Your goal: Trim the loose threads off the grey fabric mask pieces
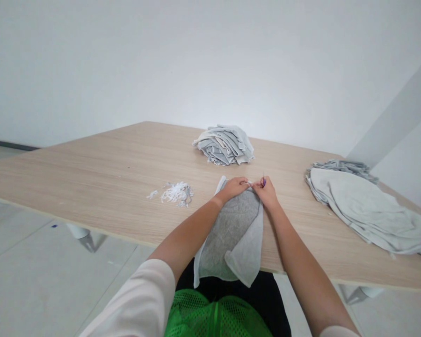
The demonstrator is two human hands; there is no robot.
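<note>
A grey cloth lies in front of me, its near end hanging over the table's edge and one lighter side folded over. My left hand is closed on the cloth's far edge, fingers pinched together. Close beside it, my right hand pinches the same edge near a corner. Tucked in the right fingers is a small tool with a purple part and a thin pointed tip; its exact kind is too small to make out. What lies between the fingertips is mostly hidden.
A heap of white and grey thread scraps lies left of the cloth. Behind stands a pile of folded grey cloths. On the right, a larger stack of light grey cloths reaches the side of the wooden table. A white wall rises behind.
</note>
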